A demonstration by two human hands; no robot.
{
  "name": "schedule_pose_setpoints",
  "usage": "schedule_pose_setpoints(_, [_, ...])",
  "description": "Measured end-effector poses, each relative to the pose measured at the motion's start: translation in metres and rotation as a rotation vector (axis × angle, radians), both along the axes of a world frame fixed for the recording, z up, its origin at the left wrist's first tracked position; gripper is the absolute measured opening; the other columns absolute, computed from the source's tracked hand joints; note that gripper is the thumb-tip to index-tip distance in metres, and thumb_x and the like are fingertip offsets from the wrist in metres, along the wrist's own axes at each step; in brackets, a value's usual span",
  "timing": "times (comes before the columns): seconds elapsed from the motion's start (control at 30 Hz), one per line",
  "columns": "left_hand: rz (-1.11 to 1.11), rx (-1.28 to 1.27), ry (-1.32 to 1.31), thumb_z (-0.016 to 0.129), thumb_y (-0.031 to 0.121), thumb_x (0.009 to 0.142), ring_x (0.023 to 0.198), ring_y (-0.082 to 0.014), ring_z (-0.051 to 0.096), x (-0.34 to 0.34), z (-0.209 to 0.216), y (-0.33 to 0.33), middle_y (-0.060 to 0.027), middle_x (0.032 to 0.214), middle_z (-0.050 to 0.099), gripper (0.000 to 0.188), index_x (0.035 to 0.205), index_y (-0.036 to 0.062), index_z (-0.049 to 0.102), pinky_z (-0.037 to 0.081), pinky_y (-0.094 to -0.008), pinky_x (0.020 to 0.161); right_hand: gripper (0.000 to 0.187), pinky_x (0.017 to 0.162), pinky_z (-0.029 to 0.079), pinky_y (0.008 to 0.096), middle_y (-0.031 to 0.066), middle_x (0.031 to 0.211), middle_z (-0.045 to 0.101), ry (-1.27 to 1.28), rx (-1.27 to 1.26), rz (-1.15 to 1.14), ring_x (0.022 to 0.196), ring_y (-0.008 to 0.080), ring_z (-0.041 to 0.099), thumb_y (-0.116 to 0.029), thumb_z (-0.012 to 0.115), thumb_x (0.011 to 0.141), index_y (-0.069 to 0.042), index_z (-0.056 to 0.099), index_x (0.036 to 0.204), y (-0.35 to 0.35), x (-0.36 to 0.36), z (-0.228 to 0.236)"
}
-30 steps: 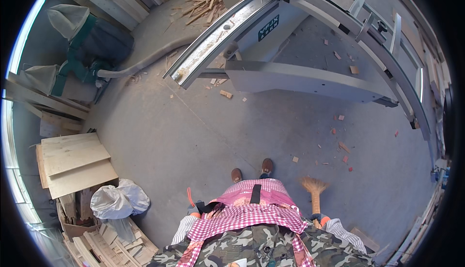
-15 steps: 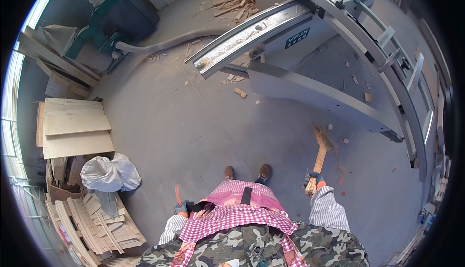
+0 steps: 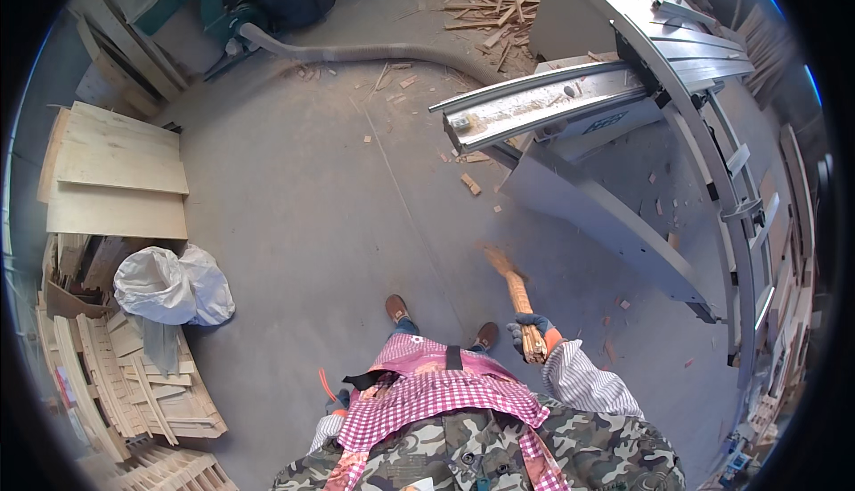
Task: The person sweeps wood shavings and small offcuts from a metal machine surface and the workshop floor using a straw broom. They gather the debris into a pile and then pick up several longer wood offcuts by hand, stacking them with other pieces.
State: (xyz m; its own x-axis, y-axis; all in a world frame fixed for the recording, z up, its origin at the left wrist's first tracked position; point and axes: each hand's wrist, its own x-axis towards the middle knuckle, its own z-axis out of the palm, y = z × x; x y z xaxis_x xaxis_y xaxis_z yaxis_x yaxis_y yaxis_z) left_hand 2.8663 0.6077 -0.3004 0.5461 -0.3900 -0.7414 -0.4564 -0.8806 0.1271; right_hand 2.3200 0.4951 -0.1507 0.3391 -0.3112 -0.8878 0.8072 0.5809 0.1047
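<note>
My right hand [image 3: 532,327], in a dark glove with an orange cuff, is closed round the handle of a short straw broom [image 3: 517,293]. Its frayed, fanned bristles point away from me, over the grey floor. Low at my left side, my left hand [image 3: 338,399] is gloved too and partly hidden by the pink checked apron [image 3: 405,406]. A thin orange-red strip [image 3: 327,384] sticks up from that hand, which seems closed on it; the fingers barely show. A black strap [image 3: 363,380] lies beside it on the apron.
A machine with a long metal rail [image 3: 552,108] and grey beam [image 3: 606,224] stands ahead right. Wood scraps [image 3: 499,14] lie beyond a hose [image 3: 374,52]. At left are plywood sheets [image 3: 116,175], a white sack [image 3: 156,286] and stacked boards [image 3: 116,375]. Small offcuts [image 3: 470,184] dot the floor.
The broom and my right hand have moved left, closer in front of my body. My view has shifted and my feet have changed position, the left one now further forward.
</note>
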Motion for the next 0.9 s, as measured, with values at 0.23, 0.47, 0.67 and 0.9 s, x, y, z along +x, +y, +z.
schedule_pose_setpoints(0.23, [0.785, -0.345, 0.126, 0.059, 0.017, 0.073, 0.041, -0.0217, 0.044, 0.011, 0.066, -0.136, -0.0104, 0.050, 0.047, 0.016, 0.079, 0.0046, 0.051, 0.036, -0.0376, 0.039, 0.034, 0.045, 0.054, 0.0292, 0.0104, 0.061, 0.058, -0.157, -0.122, 0.200, 0.050, 0.0176, 0.060, -0.018, 0.057, 0.080, 0.008, 0.046, 0.099, -0.137, 0.111, 0.071])
schedule_pose_setpoints(0.47, [0.903, -0.522, 0.249, 0.061, 0.025, 0.073, 0.048, -0.0166, 0.045, 0.048, 0.072, -0.257, -0.0049, 0.056, 0.048, 0.024, 0.081, 0.0024, 0.056, 0.037, -0.0328, 0.046, 0.028, 0.046, 0.053, 0.0290, 0.0063, 0.065, 0.058, -0.134, -0.232, 0.407, 0.051, 0.0163, 0.059, -0.021, 0.058, 0.080, 0.002, 0.053, 0.095, -0.242, 0.164, 0.106])
schedule_pose_setpoints(0.67, [0.808, -0.583, 0.286, 0.062, 0.026, 0.072, 0.050, -0.0164, 0.047, 0.041, 0.042, -0.349, -0.0051, 0.061, 0.053, 0.026, 0.084, 0.0021, 0.058, 0.038, -0.0314, 0.046, 0.025, 0.046, 0.050, 0.0296, 0.0075, 0.070, 0.058, -0.004, -0.210, 0.531, 0.053, 0.0179, 0.057, -0.020, 0.061, 0.078, -0.002, 0.056, 0.094, -0.341, 0.171, 0.099])
schedule_pose_setpoints(0.9, [0.925, -0.388, 0.154, 0.060, 0.020, 0.071, 0.042, -0.0192, 0.042, 0.056, 0.064, -0.454, -0.0105, 0.057, 0.049, 0.025, 0.083, -0.0003, 0.053, 0.035, -0.0338, 0.041, 0.025, 0.044, 0.049, 0.0330, 0.0116, 0.068, 0.056, 0.002, -0.312, 0.478, 0.052, 0.0220, 0.056, -0.018, 0.066, 0.073, -0.001, 0.053, 0.088, -0.478, 0.157, 0.077])
